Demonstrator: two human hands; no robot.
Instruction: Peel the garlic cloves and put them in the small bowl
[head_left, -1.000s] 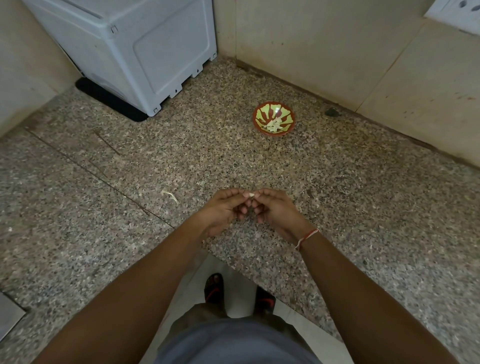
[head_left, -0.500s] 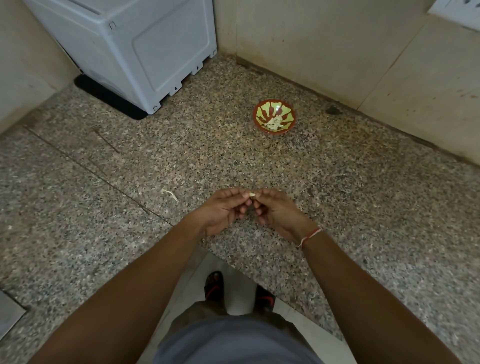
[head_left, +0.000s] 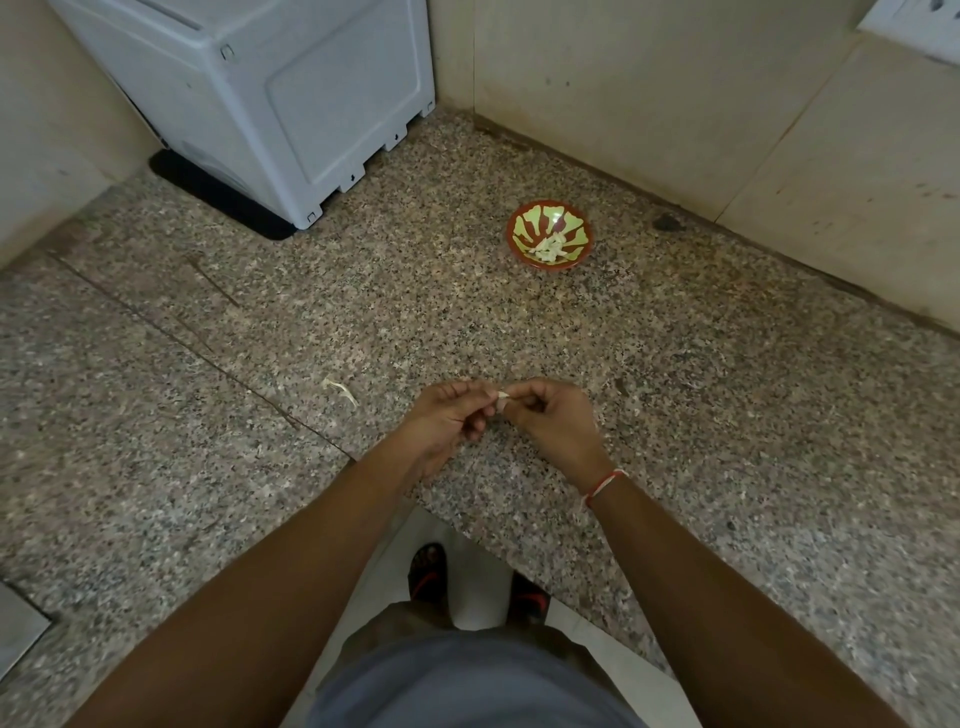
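Skin scrap (head_left: 340, 391) lying on counter (head_left: 156, 415), far left. L hand (head_left: 447, 418) and R hand (head_left: 550, 415) fingertips pinching one clove (head_left: 503, 401) between them, above counter: small, pale, whitish. Bowl (head_left: 549, 236) beyond, red/green, holding pale cloves.

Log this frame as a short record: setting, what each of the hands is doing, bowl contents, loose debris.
setting: speckled granite counter, corner by tiled wall
left hand: pinches garlic clove
right hand: pinches same clove from the other side
small bowl: red rim, yellow-green pattern, holds pale garlic pieces, apart from the hands, nearer the wall
debris: peel scrap on counter left of the hands
other: white appliance at back left
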